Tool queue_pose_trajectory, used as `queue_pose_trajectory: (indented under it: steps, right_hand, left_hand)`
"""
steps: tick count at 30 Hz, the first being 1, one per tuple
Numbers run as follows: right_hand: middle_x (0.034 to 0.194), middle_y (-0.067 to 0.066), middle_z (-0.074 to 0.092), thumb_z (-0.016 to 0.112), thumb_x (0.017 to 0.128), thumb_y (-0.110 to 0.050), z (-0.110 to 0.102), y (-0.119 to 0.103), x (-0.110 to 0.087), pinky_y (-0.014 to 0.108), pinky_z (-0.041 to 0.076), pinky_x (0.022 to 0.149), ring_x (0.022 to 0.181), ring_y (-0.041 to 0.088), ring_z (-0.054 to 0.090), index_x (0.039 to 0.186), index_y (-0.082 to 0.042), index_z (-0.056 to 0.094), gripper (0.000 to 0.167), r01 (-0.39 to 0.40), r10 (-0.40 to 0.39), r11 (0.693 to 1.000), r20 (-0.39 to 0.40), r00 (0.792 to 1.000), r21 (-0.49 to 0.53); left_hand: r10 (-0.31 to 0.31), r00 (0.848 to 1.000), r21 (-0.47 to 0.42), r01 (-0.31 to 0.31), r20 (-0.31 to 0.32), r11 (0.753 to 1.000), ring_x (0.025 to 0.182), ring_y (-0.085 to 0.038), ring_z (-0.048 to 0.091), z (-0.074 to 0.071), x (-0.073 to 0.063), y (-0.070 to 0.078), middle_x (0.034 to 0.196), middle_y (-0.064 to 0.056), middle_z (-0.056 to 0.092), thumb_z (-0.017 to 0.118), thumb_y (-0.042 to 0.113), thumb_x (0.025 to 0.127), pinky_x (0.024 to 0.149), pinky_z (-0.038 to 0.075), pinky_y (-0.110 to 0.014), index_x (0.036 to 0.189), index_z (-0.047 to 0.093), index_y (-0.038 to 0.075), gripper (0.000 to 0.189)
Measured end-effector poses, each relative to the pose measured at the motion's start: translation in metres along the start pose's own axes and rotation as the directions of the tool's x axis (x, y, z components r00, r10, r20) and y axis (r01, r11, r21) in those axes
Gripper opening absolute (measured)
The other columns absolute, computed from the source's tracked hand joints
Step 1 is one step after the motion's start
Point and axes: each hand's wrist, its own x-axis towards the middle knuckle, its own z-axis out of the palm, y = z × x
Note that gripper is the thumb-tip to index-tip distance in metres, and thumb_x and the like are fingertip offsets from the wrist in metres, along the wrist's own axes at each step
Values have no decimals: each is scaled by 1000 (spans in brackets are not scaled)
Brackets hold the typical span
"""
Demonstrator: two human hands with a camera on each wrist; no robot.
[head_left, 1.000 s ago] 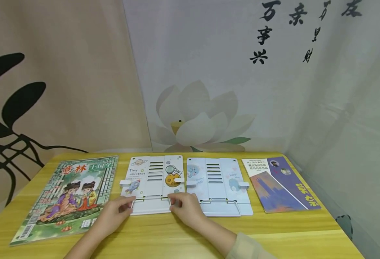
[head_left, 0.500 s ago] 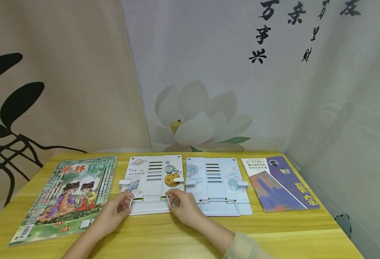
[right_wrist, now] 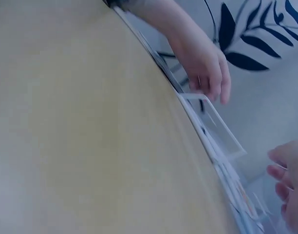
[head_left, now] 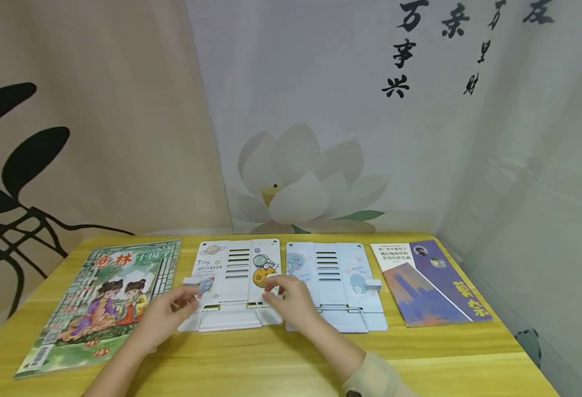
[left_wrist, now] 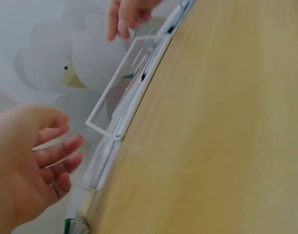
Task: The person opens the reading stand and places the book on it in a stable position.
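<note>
A white book stand (head_left: 236, 275) with a "Tiny universe" print lies flat on the table. Its wire bracket (left_wrist: 104, 95) sticks up from the front edge. My left hand (head_left: 164, 317) hovers by the stand's left front corner, fingers loosely bent and holding nothing. Over the stand's right side is my right hand (head_left: 293, 303), hiding part of that side's white clip. Both wrist views show bare space between the fingers and the bracket. Just right of it lies a second, pale blue book stand (head_left: 332, 275), partly covered by my right hand.
A green illustrated magazine (head_left: 117, 309) lies at the left of the wooden table (head_left: 241, 364). At the right lies a purple and white book (head_left: 430, 284). Behind the table's back edge hangs a printed curtain (head_left: 310, 82).
Both hands have let go of the wire bracket's two sides, which they pinched earlier. The left hand has drawn off leftward, and the right hand has risen slightly to the right.
</note>
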Motion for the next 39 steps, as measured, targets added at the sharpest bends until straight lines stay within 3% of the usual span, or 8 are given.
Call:
queue_pose_trajectory:
  steps: [6,12,19,25,30,34,39]
  right_hand:
    - [91,1,67,74,84,-13,-11,13,21,29,44,67,80,20,54,108,-6,71,25,-77,77,997,-104,992,6]
    - [97,7,68,74,84,-12,-14,27,37,32,44,70,82,23,55,111,-4,69,29,-120,124,992,-165,978,35]
    - [97,6,69,76,82,-14,-11,42,47,34,44,72,83,23,55,112,-4,69,32,-185,189,982,-181,965,40]
    - [105,8,69,77,82,-17,-5,47,52,40,47,83,94,27,59,117,-4,67,39,-224,226,974,-138,964,28]
    - [106,5,69,78,81,-23,-1,52,55,47,41,94,102,28,58,115,-7,69,39,-239,228,968,-132,965,-75]
    - [105,2,70,77,81,-25,2,54,57,50,34,95,104,29,56,113,-10,70,36,-239,220,960,-137,966,-147]
    - [105,4,70,78,81,-24,3,52,60,51,35,92,106,32,57,111,-8,72,35,-236,209,952,-151,966,-193]
  left_hand:
    - [34,988,49,-27,-153,998,79,-16,57,-9,19,0,87,-3,66,62,11,93,68,45,-28,112,67,1,22]
    - [-16,981,31,22,-195,999,92,-25,56,-12,38,-6,99,-12,65,58,18,96,72,44,-34,118,62,-1,29]
    - [-119,977,-68,109,-176,992,110,-36,51,-4,60,-25,124,-23,56,59,16,95,86,44,-46,132,53,-2,41]
    - [-198,969,-74,189,-147,979,115,-39,48,6,72,-40,130,-25,51,60,19,95,95,39,-50,136,47,-3,48]
    - [-200,974,-76,193,-108,978,116,-38,49,12,73,-46,128,-25,53,60,18,95,97,38,-51,137,48,-3,48]
    - [-207,975,-74,201,-83,977,121,-40,45,13,73,-46,132,-26,50,59,18,95,100,35,-52,138,46,-4,50]
    - [-196,977,-46,193,-82,980,121,-41,45,13,75,-49,131,-29,50,59,17,95,100,35,-53,135,49,-6,47]
